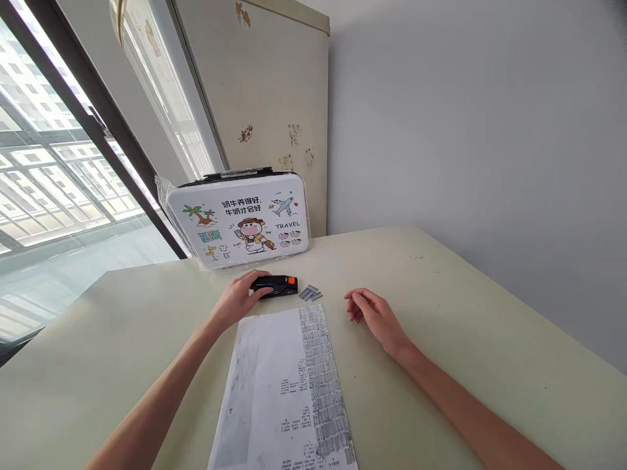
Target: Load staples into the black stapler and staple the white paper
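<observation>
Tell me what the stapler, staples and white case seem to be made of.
Stapler: probably satin plastic, from its smooth black body and orange piece.
Staples: likely metal, as the strips look grey with a dull sheen.
White case: perhaps hard plastic; its printed face looks smooth.

The left hand [245,292] grips a black stapler [280,287] with an orange patch, just beside some grey staple strips [310,293] on the pale bench [465,339]. The right hand [375,314] curls loosely near them. Printed paper [274,378] lies closer in; a white cartoon-covered case [235,225] stands behind.
</observation>
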A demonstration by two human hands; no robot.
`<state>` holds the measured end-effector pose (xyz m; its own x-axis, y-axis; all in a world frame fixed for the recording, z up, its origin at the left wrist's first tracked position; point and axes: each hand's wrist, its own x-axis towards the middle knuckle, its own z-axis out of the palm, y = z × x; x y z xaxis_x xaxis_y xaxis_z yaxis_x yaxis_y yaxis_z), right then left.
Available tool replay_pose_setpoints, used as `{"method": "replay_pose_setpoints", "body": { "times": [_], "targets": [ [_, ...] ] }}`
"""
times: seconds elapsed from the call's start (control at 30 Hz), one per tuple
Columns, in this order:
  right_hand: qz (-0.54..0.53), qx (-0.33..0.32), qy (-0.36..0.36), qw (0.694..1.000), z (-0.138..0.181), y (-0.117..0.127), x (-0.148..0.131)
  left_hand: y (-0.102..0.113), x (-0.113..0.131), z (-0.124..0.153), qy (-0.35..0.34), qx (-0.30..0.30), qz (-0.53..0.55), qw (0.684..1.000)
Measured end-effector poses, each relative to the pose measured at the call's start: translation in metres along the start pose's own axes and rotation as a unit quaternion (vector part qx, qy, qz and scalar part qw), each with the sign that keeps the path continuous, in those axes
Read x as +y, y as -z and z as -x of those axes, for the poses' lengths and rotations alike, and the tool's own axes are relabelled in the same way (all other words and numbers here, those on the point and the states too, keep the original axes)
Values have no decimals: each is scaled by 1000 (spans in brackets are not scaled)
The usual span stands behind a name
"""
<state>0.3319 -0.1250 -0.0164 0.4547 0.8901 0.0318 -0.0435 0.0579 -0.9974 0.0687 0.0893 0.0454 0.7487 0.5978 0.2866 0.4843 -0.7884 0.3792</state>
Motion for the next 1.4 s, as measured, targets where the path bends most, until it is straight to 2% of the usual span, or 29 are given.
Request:
{"method": "replay_pose_setpoints", "body": {
  "times": [0.1, 0.17, 0.3, 0.43, 0.6, 0.77, 1.07, 1.27, 1.4],
  "targets": [
    [-10, 18, -3, 1000, -4, 4, -1, 4, 19, 7, 5, 45, 23, 999],
    [-18, 37, -5, 999, -7, 9, -2, 7, 43, 9, -14, 64, 45, 997],
    [-35, 81, -11, 996, -13, 22, -5, 2, 107, 11, -81, 34, 79, 993],
    [-57, 124, -16, 990, -20, 40, -5, -27, 160, 13, -117, -13, 113, 987],
    [-80, 168, -22, 982, -29, 62, -1, -70, 191, 21, -131, -34, 113, 984],
    [-90, 163, -30, 982, -33, 68, 1, -91, 198, 27, -116, -43, 101, 987],
    [-41, 120, -44, 991, -29, 60, -6, -105, 190, 33, -90, -44, 134, 986],
    [24, 44, -41, 998, -17, 50, -13, -107, 166, 50, -48, -21, 169, 984],
    [138, 8, 7, 990, -5, 45, -23, -98, 143, 62, -22, -15, 180, 983]
  ]
}}
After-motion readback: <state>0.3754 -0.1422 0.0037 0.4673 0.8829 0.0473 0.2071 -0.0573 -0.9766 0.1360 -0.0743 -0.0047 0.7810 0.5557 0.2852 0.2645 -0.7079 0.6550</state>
